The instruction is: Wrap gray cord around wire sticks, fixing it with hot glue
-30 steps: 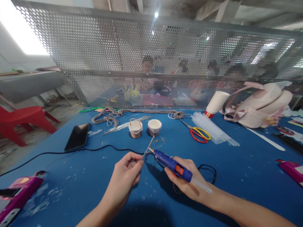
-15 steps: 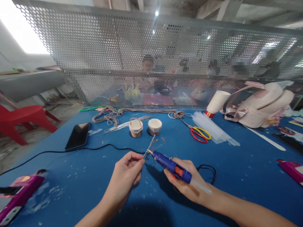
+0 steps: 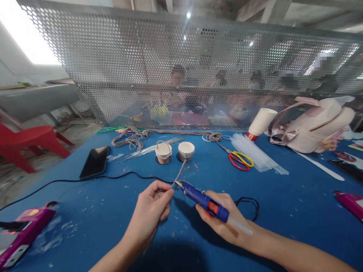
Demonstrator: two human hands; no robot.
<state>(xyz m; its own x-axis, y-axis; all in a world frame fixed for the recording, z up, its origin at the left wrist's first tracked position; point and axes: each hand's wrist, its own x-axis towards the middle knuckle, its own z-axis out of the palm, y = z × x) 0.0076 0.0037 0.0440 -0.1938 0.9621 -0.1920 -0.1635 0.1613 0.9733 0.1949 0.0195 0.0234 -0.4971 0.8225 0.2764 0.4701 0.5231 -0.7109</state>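
Our left hand point(image 3: 154, 204) pinches a thin cord piece point(image 3: 179, 174) between thumb and fingertips; the piece slants up and away, above the blue table point(image 3: 119, 223). Our right hand point(image 3: 224, 215) is closed round a blue glue gun point(image 3: 204, 200), its nozzle at the cord piece, near the left fingertips. Beyond the hands stand two small cups, side by side: one with a handle point(image 3: 163, 152), one without point(image 3: 186, 151). Red-and-yellow-handled scissors point(image 3: 240, 160) lie right of both.
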